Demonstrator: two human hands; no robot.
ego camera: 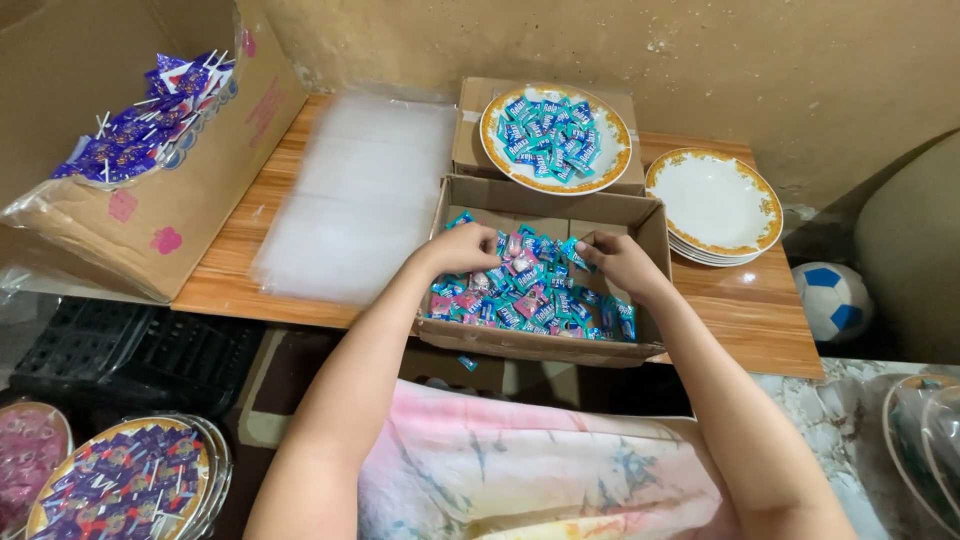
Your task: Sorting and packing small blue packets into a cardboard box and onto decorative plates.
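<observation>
— Rough tan plaster wall at the back, and a low wooden table (760, 320) under everything. Where are the hands?

— Both are inside the shallow open brown cardboard box (650, 235) at the table's near edge. It holds a heap of small teal and pink wrapped candies (520, 295).

— What are the left fingers doing?

— The left hand (462, 248) rests palm down on the pile, fingers curled and drawn close together, their tips touching the wrappers. Whether a candy sits pinched between them, I cannot tell; the knuckles hide it.

— And the right?

— The right hand (618, 258) has thumb and forefinger brought together on a teal wrapper at the top of the heap, the other fingers bent loosely behind. The two sets of fingertips point toward each other, near but apart, with pink and teal candies between them.

— What lies beyond the fingertips?

— Just past them, a gold-rimmed white plate of teal candies (555, 138) sits on a second small cardboard box. Outward from the right fingers is a stack of gold-rimmed white plates (715, 205), and further out, off the table, a blue and white ball (833, 298). Outward from the left fingers lies a sheaf of clear plastic sheets (360, 195), then a large cardboard carton with purple-wrapped lollipops (150, 125). One teal candy lies below the box's near wall.
</observation>
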